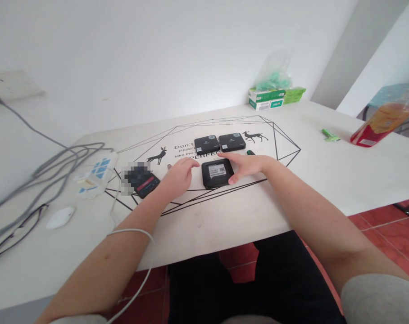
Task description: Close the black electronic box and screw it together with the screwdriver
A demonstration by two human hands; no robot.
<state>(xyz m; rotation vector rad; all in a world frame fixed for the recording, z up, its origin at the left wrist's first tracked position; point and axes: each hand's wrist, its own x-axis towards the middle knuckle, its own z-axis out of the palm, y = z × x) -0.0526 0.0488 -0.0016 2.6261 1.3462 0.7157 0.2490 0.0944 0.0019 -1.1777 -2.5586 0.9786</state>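
A small black box [217, 173] with a white label on top lies on the white table [224, 216], between my two hands. My left hand [178, 177] rests just left of it, fingers loosely curled, fingertips close to its left edge. My right hand [245, 165] touches the box's right side with spread fingers, thumb at its front corner. Two more black boxes [206, 145] [232, 141] sit side by side just behind it. A green-tipped tool [250, 152] peeks out behind my right hand.
A dark phone [143, 180] lies left of my left hand. Further left are a power strip [98, 173] with grey cables [49, 164] and a white mouse-like object [60, 218]. Green boxes [267, 97], a green lighter [330, 135] and a red-orange bottle [380, 123] sit at the far right.
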